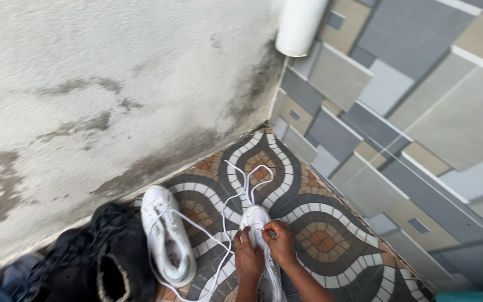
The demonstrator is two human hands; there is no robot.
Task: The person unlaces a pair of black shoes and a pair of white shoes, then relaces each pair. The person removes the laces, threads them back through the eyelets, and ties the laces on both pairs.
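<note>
Both hands, left hand [248, 258] and right hand [280, 241], grip clamped on white shoe [257, 219]; second sneaker [166, 235] beside.

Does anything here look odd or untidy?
Yes: the rough grey plaster wall carries dark damp stains near the corner. Long white laces trail loose over the patterned tile floor between the two white sneakers.

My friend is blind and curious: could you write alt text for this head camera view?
Seen from above, a person's left hand and right hand work the loose lace on a white sneaker on a patterned tile floor. A second white sneaker and a dark shoe lie to the left, beside a stained white wall.
</note>
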